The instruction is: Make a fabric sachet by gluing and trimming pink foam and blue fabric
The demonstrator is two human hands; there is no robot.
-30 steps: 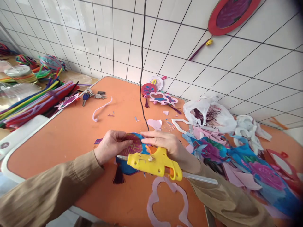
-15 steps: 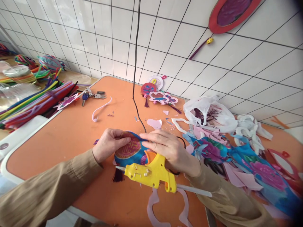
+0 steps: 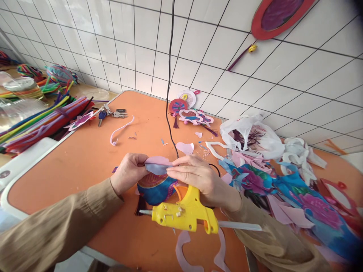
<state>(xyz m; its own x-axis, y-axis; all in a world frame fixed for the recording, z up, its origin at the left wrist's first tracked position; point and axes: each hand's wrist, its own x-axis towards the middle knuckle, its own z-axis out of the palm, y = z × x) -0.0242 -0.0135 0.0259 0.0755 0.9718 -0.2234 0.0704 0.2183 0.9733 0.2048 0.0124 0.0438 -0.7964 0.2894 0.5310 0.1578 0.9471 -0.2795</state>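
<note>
The blue rounded shiny-cloth piece with a red-gold pattern (image 3: 159, 194) is just beyond the yellow plastic glue gun (image 3: 184, 215). A thin pink and pale-blue flap (image 3: 158, 167) now covers much of the pattern, which showed before; the work seems to be at this edge. The left hand (image 3: 129, 172) and right hand (image 3: 202, 181) pinch the flap's two ends, beyond the gun. No writing is readable.
</note>
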